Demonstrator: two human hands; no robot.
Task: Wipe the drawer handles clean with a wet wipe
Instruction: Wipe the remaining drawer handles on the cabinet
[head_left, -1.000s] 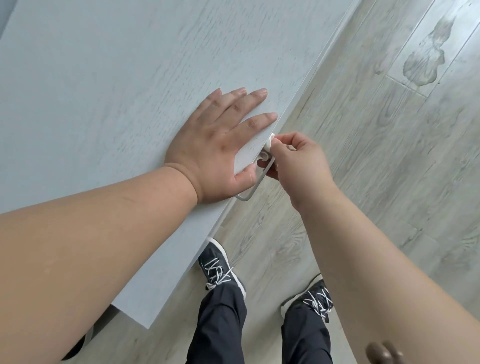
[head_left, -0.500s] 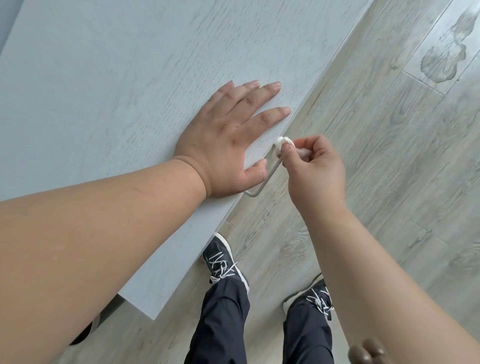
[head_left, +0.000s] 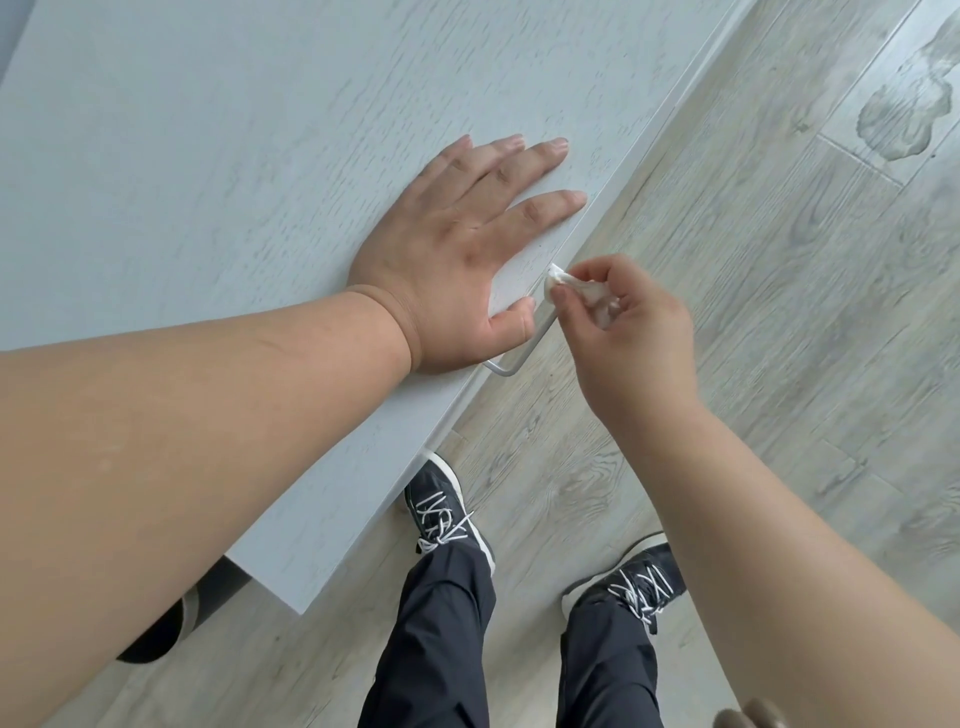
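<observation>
Wiping step: the right hand (head_left: 631, 332) is working a wet wipe (head_left: 563, 280) against the far end of the drawer handle (head_left: 524, 348), so the cleaning of this handle looks under way, not finished.
Right hand: thumb and fingertips pinch the wipe — it is a small, crumpled white wad, its tip touching the handle just where the bar meets the tabletop (head_left: 208, 156) edge.
Left hand: the left hand (head_left: 467, 249) lies flat and spread on the pale grey wood-grain surface, fingers straight, thumb tucked at the edge just above the handle; it seems to be bracing.
Handle: a thin, pale metal bar bent at the corner, jutting from under the edge between the two hands; its near corner shows below the left thumb, and the middle is partly hidden by that thumb.
Next move: likely a slide of the pinched wipe along the bar toward the near corner — this calls for a steady squeeze around thin metal, and the thumb may need to clear.
Other handles: none visible.
</observation>
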